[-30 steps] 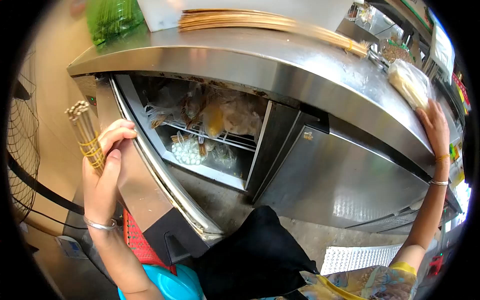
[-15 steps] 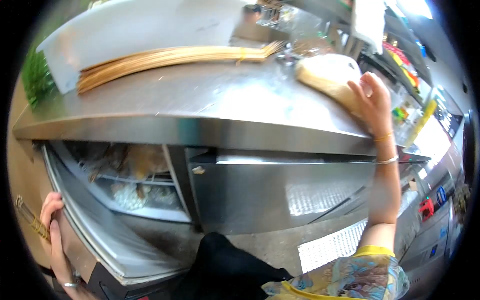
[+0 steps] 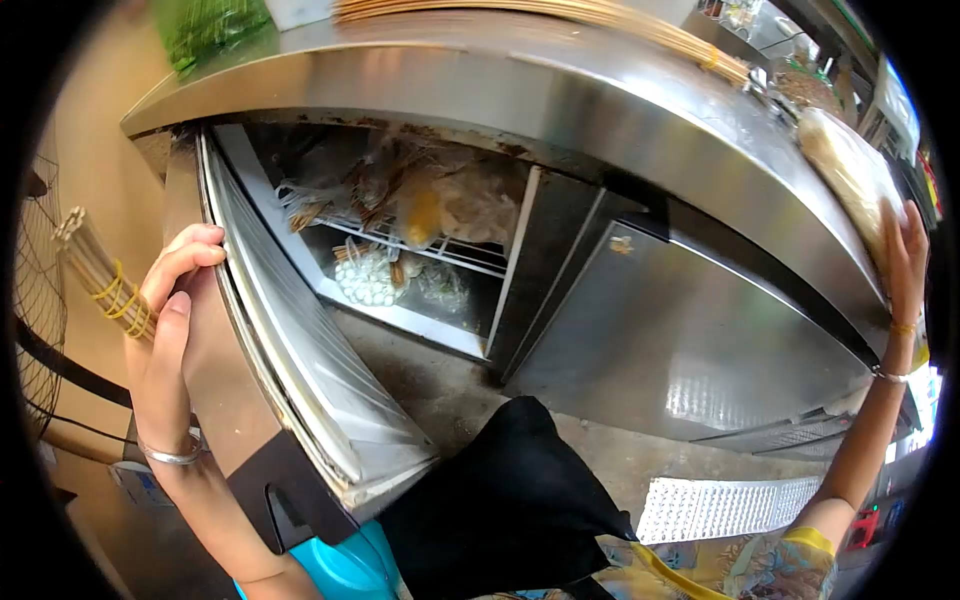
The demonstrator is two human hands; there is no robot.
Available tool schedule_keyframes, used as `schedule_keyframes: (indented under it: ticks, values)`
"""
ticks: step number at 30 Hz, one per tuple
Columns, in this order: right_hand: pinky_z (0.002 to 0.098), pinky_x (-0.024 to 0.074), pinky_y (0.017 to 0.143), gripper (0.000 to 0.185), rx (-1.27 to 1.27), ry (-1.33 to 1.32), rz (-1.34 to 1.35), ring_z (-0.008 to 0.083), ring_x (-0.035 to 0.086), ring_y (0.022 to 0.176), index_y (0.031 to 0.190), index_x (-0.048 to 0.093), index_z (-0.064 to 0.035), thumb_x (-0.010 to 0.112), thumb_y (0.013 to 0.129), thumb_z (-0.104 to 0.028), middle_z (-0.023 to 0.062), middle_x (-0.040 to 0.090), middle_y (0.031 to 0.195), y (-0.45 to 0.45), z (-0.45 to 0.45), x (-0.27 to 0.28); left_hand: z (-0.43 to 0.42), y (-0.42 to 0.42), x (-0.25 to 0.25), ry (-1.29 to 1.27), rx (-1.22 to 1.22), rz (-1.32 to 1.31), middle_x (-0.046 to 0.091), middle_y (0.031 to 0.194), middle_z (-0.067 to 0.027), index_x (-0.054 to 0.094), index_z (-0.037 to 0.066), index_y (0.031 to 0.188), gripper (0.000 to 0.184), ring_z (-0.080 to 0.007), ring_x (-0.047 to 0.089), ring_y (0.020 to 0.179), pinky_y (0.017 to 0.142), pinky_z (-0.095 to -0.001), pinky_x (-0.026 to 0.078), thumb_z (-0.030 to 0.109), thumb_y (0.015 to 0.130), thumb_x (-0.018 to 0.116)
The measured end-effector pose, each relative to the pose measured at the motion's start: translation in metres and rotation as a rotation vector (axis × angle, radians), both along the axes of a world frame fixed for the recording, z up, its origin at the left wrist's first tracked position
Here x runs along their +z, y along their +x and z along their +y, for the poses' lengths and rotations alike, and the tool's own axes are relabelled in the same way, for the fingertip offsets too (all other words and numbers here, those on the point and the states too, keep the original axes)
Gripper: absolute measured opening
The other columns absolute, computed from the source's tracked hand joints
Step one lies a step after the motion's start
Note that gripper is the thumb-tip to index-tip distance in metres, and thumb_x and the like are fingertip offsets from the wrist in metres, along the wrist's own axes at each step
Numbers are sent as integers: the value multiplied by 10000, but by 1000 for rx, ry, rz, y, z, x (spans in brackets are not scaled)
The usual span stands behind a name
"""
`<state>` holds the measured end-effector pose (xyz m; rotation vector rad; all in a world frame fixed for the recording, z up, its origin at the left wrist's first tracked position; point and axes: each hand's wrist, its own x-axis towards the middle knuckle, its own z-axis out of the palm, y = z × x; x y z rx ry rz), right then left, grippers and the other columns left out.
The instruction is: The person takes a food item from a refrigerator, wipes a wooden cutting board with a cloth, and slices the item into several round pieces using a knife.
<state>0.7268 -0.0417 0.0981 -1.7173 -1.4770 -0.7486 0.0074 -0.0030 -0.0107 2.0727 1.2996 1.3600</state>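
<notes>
My left hand [image 3: 178, 300] is closed around a bundle of thin sticks [image 3: 105, 275] tied with yellow bands, its fingertips on the edge of the open fridge door [image 3: 225, 370]. Inside the fridge, bagged food [image 3: 455, 210] lies on a wire rack, and a bag of small white balls [image 3: 368, 278] rests below. At the far right my right hand [image 3: 905, 255] has its fingers extended beside a plastic bag of pale contents [image 3: 850, 175] on the steel counter [image 3: 560, 85]; whether they touch is unclear.
Long sticks [image 3: 540, 12] and a green leafy bundle [image 3: 215, 35] lie on the counter. A second fridge door [image 3: 690, 350] is shut. A wire fan guard [image 3: 38, 290] stands left, a blue container [image 3: 345, 565] below, and a white perforated mat [image 3: 725, 508] on the floor.
The view swung right and back. The fridge door stands wider open than a second ago, with my left hand farther left. My right hand is lower along the bag, fingers more extended.
</notes>
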Motion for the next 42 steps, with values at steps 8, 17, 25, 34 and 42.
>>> schedule_keyframes:
  ticks: [8, 17, 25, 34, 42]
  values:
    - [376, 355, 1106, 541, -680, -367, -1264, 287, 361, 1357, 1455, 355, -131, 513, 939, -99, 145, 313, 1502, 28, -25, 15, 2, 6, -10, 54, 16, -176, 510, 1248, -231, 576, -76, 1058, 365, -298, 474, 1188, 1076, -388, 280, 209, 890, 423]
    - [261, 406, 516, 234, -133, -20, -284, 109, 474, 603, 934, 575, 51, 651, 919, -170, 78, 559, 749, -105, 0, 12, 11, 23, -18, 153, 71, -205, 529, 1197, -269, 564, -87, 1072, 363, -311, 509, 1142, 1035, -397, 346, 207, 963, 382]
    - [266, 410, 534, 284, -184, -18, 64, 116, 482, 620, 984, 590, 63, 669, 909, -199, 86, 547, 727, -101, -7, 10, 15, 38, -11, 133, 111, -200, 547, 1167, -269, 599, -73, 1037, 359, -306, 510, 1132, 1032, -403, 356, 225, 916, 438]
    - [318, 470, 671, 448, -302, 30, -104, 203, 566, 755, 1084, 571, 60, 737, 852, -286, 133, 613, 838, -94, -7, 13, 11, 15, -1, 41, 55, -77, 572, 1178, -195, 620, -65, 1017, 365, -272, 521, 1153, 1030, -371, 359, 241, 876, 481]
    - [444, 439, 960, 590, -481, -328, -275, 382, 550, 1133, 1308, 501, 13, 388, 986, -468, 255, 550, 1255, -113, 2, 18, 11, 10, -4, 53, 13, -79, 571, 1180, -198, 618, -63, 1034, 373, -274, 519, 1156, 1025, -375, 365, 252, 883, 486]
